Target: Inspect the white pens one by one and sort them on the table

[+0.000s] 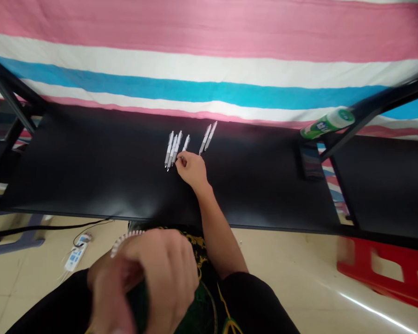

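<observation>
My right hand [192, 170] is over the black table, its fingers pinched at the lower end of a white-and-grey pen [186, 143]. Just left of it lies a group of 3 similar pens [173, 149], side by side and slightly slanted. Two more pens [207, 137] lie together to the right, beyond my knuckles. Close to the camera, my left hand [156, 273] is raised over my lap, blurred, with a white beaded band at its wrist. Its thumb stands apart from the bent fingers, and nothing shows between them; the fingertips are not clear.
A green-and-white canister [327, 123] and a dark flat object [310, 160] are at the table's [90, 167] right end. Black metal legs frame both ends. A striped cloth [209, 69] hangs behind. Below are a red stool [383, 269], a power strip [78, 253] and a cable.
</observation>
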{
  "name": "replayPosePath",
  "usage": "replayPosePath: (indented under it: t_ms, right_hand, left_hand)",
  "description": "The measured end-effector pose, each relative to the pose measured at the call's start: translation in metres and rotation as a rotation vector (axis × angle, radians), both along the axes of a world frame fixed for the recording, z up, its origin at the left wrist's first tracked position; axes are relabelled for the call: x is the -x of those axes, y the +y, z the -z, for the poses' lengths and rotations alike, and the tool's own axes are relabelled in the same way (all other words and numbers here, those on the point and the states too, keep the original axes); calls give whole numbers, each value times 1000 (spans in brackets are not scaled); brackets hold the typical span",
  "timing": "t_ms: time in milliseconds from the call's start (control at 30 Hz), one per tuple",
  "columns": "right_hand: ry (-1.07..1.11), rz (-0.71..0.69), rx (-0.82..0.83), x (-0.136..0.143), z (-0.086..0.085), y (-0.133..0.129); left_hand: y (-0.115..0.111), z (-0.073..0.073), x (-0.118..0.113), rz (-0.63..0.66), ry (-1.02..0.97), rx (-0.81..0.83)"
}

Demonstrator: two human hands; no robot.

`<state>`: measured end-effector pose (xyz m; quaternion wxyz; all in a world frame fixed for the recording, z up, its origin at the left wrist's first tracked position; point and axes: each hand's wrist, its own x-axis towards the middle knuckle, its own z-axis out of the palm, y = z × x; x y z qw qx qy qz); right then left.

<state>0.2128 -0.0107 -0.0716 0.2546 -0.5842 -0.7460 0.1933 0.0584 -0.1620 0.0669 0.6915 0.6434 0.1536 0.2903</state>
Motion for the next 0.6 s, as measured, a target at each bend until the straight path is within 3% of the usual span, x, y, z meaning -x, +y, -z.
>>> replayPosePath:
  t_ms: [67, 100, 133, 200, 267, 400, 467, 500, 600]
  right_hand:
    - [0, -30, -11, -1, -3, -2]
    - [2, -43, -13, -2, -4, -2]
    - [6, -51, -9, -3, -6, -3]
    - [23, -55, 13, -6, -9, -2]
    - [72, -65, 54, -9, -11, -1]
    - [261, 77, 64, -10, -10, 1]
    - [442, 142, 76, -7, -9, 1]
    - [554, 129, 106, -5, -8, 1]
    - [849, -8, 225, 2, -8, -2]
  left_hand:
    - [24, 5, -18, 306, -197, 107]
    - [33, 7, -25, 386, -121, 94]
    - [41, 8, -31, 332, -42, 70]
    - [58, 13, -36, 196, 14, 41]
    - [80, 22, -35, -51, 3, 79]
    - [140, 61, -26, -881, -71, 113]
    - [168, 86, -20, -1174, -14, 60]
    - [178, 98, -18, -1219, -3, 70]
    - [192, 123, -11, -1161, -98, 207]
